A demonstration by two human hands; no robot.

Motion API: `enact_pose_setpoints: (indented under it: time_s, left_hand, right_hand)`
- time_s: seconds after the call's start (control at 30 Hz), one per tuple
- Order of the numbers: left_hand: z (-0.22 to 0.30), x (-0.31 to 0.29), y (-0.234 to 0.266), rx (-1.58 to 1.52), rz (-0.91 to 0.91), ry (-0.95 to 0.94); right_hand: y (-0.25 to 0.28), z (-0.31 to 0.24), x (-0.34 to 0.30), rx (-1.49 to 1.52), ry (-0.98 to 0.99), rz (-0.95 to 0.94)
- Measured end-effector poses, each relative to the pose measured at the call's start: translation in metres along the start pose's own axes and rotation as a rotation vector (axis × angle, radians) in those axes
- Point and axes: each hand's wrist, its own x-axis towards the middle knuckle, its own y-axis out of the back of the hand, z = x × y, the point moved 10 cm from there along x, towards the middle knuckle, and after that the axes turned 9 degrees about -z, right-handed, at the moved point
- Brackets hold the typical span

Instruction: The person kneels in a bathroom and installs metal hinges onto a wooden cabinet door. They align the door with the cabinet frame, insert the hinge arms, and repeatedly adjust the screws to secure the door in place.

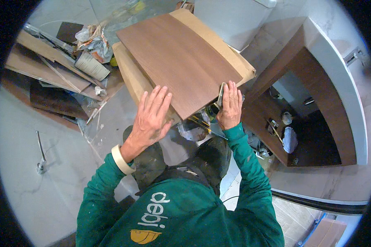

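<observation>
A brown wood-grain board (179, 61) lies tilted on a cardboard box (130, 76) in front of me. My left hand (149, 115) is at the board's near left edge, fingers stretched out and holding nothing. I cannot tell whether its fingertips touch the board. At the near right corner, my right hand (230, 107) is closed on a small flat greyish piece that looks like folded sandpaper (221, 95), held against the board's edge. Its fingers hide most of that piece. Below the near edge, between my knees, some tools (202, 123) partly show.
Wooden planks and offcuts (49, 68) are piled at the left, beside a white container (91, 66) and a crumpled bag (97, 41). At the right stands a brown cabinet (255, 123) with small items inside. A white toilet (231, 22) is behind the box. A metal handle (40, 152) juts out at the left.
</observation>
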Motion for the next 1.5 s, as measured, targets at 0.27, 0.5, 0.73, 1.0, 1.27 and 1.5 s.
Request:
enact_pose_setpoints:
  time_s: [0.27, 0.5, 0.73, 1.0, 1.27, 1.5]
  left_hand:
    - [0.003, 0.003, -0.001, -0.003, 0.040, -0.001]
    - [0.011, 0.005, 0.009, 0.005, 0.029, -0.009]
    - [0.034, 0.023, 0.020, -0.291, -0.096, -0.257]
    - [0.073, 0.093, -0.028, -0.016, -0.302, -0.397]
    - [0.053, 0.054, -0.019, 0.036, -0.184, -0.279]
    - [0.032, 0.005, 0.020, -0.007, -0.020, -0.244]
  right_hand:
    - [-0.015, -0.070, -0.034, 0.167, 0.209, -0.102]
    - [0.025, 0.104, -0.001, 0.021, -0.296, 0.052]
    - [0.014, 0.117, -0.122, 0.920, -0.690, 0.317]
    - [-0.057, 0.135, -0.206, 1.366, -0.961, 0.384]
    - [-0.066, 0.127, -0.221, 1.515, -1.098, 0.367]
    - [-0.097, 0.125, -0.246, 1.500, -1.187, 0.306]
